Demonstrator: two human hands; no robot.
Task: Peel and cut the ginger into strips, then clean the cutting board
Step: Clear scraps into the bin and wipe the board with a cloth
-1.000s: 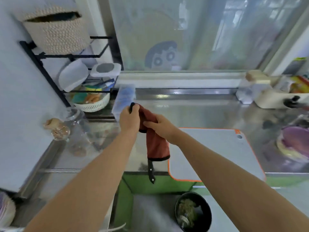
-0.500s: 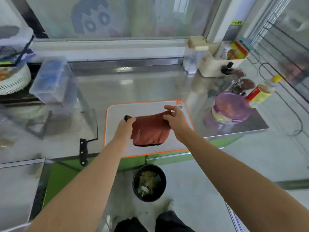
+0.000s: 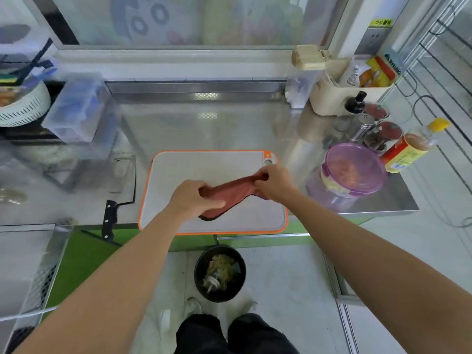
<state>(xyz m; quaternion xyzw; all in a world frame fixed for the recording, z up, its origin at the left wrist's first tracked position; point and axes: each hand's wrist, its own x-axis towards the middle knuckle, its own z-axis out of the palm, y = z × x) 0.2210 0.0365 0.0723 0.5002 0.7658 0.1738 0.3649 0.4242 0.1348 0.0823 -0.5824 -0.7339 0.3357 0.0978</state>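
Head view, centre of frame: the left hand (image 3: 195, 200) and right hand (image 3: 274, 182) each pinch an end of the red cloth (image 3: 229, 198), bunched over the orange-rimmed cutting board (image 3: 204, 164), which looks bare. Wiping well likely means flattening the cloth and sweeping toward the bin (image 3: 219, 273) below, clear of the knife (image 3: 112, 213) lower left.

Open steel counter (image 3: 204, 129) behind cutting board (image 3: 184, 167), cleaver (image 3: 120, 190) left, purple-lidded container (image 3: 355, 169) right

My one camera sits on my head, wide-angle, looking steeply down over the counter (image 3: 209, 123); my legs show at bottom centre.
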